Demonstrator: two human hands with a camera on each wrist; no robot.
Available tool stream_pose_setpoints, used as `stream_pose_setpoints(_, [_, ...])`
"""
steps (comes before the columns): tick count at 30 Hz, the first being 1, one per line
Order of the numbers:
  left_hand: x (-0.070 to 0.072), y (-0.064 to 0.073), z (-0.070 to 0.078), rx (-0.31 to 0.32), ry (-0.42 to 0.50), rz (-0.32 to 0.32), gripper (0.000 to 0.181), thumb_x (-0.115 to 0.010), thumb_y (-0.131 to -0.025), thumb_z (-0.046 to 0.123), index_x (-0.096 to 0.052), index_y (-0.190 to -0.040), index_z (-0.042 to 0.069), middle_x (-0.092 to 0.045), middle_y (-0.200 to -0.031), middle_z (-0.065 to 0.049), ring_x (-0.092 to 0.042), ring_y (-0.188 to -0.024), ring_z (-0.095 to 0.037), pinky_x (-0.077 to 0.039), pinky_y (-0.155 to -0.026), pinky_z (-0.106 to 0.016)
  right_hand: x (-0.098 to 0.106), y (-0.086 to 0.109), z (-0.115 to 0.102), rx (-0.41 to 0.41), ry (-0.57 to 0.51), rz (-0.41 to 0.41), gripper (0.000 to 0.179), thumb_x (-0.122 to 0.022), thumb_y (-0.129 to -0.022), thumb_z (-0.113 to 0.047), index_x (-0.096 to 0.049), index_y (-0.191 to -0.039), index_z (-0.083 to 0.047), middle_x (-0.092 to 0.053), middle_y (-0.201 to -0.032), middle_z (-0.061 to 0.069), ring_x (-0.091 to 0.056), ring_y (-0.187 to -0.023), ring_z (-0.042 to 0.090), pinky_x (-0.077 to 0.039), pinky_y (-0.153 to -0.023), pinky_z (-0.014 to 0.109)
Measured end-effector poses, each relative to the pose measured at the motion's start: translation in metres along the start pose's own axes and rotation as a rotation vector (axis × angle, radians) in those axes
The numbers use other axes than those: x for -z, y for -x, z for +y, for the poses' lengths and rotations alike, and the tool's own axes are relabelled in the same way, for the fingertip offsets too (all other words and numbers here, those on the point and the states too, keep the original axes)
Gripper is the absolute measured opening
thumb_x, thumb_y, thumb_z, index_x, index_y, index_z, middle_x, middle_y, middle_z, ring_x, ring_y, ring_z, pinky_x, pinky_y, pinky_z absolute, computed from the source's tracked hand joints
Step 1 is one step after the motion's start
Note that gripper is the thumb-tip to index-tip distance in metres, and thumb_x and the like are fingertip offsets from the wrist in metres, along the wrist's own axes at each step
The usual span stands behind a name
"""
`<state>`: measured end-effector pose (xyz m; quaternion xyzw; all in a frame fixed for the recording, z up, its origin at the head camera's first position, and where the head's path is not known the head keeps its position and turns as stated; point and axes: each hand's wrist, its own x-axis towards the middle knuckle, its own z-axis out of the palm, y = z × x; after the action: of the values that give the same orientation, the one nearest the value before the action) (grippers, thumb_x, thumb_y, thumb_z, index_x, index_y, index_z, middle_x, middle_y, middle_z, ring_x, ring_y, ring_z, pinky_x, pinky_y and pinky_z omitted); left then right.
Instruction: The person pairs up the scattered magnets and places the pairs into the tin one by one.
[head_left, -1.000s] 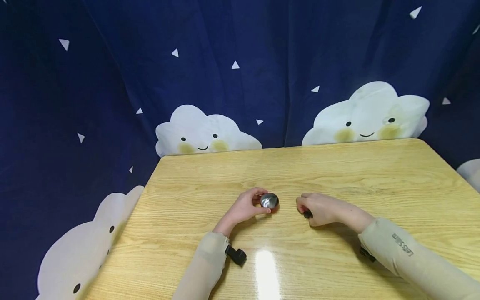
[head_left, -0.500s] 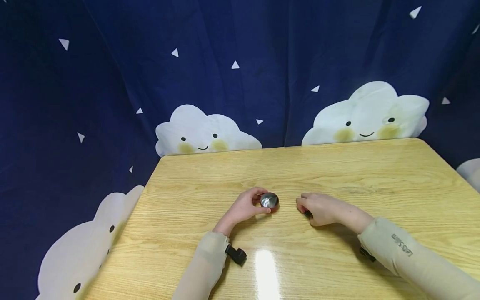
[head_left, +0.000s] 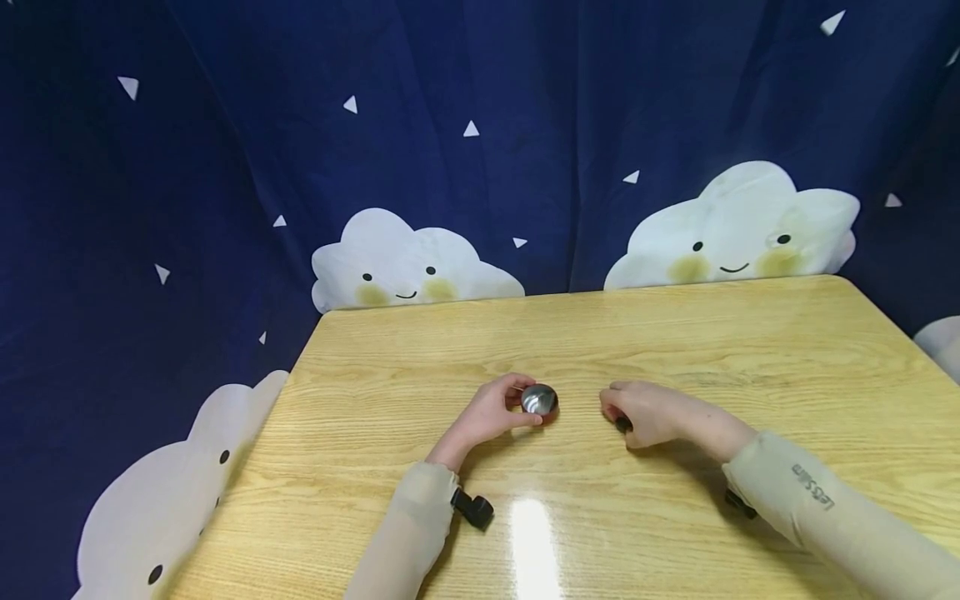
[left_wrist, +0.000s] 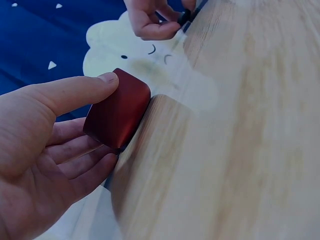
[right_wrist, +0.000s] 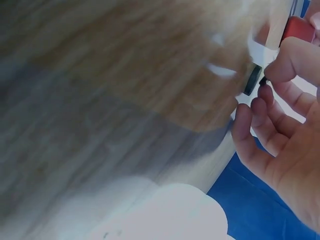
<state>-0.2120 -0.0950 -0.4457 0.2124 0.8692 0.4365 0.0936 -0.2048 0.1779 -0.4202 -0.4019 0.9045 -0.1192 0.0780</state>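
In the head view, my left hand (head_left: 489, 413) holds a small round thing with a shiny silver top (head_left: 539, 401) at the middle of the table. Its smooth red side (left_wrist: 121, 109) shows in the left wrist view, thumb on one side and fingers on the other, low at the wood. A short gap to the right, my right hand (head_left: 651, 413) pinches a small black knob-like piece (head_left: 623, 425). Seen from the right wrist, this piece has a flat dark disc (right_wrist: 253, 80) and a thin stem between thumb and forefinger. The disc stands very near the tabletop; whether they touch I cannot tell.
The light wooden table (head_left: 420, 350) reaches back to a dark blue curtain (head_left: 450, 67) printed with white clouds and triangles. A bright light reflection (head_left: 534, 546) lies near the front. A black wrist camera (head_left: 472, 509) sits under the left sleeve.
My right hand has shifted slightly to the right with the black piece, widening the gap to the red and silver thing. The left hand has stayed in place.
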Motion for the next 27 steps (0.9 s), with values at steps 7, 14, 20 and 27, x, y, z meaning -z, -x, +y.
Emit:
stream_pose_setpoints(7, [0.0,0.001,-0.001,0.005,-0.011,0.003,0.055,-0.076,-0.073,0.028,-0.054,-0.121,0.013,-0.06,-0.109,0.0,-0.057,-0.094,-0.011,-0.047,-0.081,-0.025,-0.001,0.002,0.003,-0.005,-0.043,-0.037,0.027,-0.063,-0.061,-0.002,-0.048,-0.078,-0.016,-0.042,-0.074,-0.005,-0.036,-0.063,0.007,-0.031,-0.057,0.022])
stream_pose_setpoints(14, [-0.001,0.0,-0.001,0.006,-0.011,0.005,0.055,-0.076,-0.073,0.029,-0.054,-0.121,0.014,-0.06,-0.108,0.001,-0.057,-0.094,-0.01,-0.046,-0.081,-0.024,0.007,0.004,0.005,0.033,-0.096,-0.061,0.021,-0.067,-0.069,-0.003,-0.053,-0.081,-0.013,-0.045,-0.074,-0.005,-0.038,-0.064,0.005,-0.035,-0.058,0.02])
stream_pose_setpoints(20, [0.0,-0.001,-0.002,0.007,-0.007,0.005,0.054,-0.076,-0.073,0.029,-0.054,-0.121,0.015,-0.06,-0.108,0.002,-0.057,-0.093,-0.01,-0.046,-0.081,-0.024,0.009,0.002,0.003,0.026,-0.122,-0.081,0.022,-0.066,-0.065,0.001,-0.053,-0.077,-0.013,-0.048,-0.068,-0.006,-0.038,-0.061,0.004,-0.035,-0.055,0.02])
stream_pose_setpoints(27, [-0.001,-0.001,-0.003,0.011,-0.004,0.007,0.054,-0.076,-0.073,0.029,-0.054,-0.12,0.016,-0.06,-0.108,0.002,-0.057,-0.093,-0.01,-0.046,-0.081,-0.024,0.004,0.001,0.0,-0.003,-0.097,-0.08,0.026,-0.064,-0.06,0.001,-0.049,-0.076,-0.015,-0.044,-0.069,-0.006,-0.036,-0.062,0.006,-0.031,-0.055,0.02])
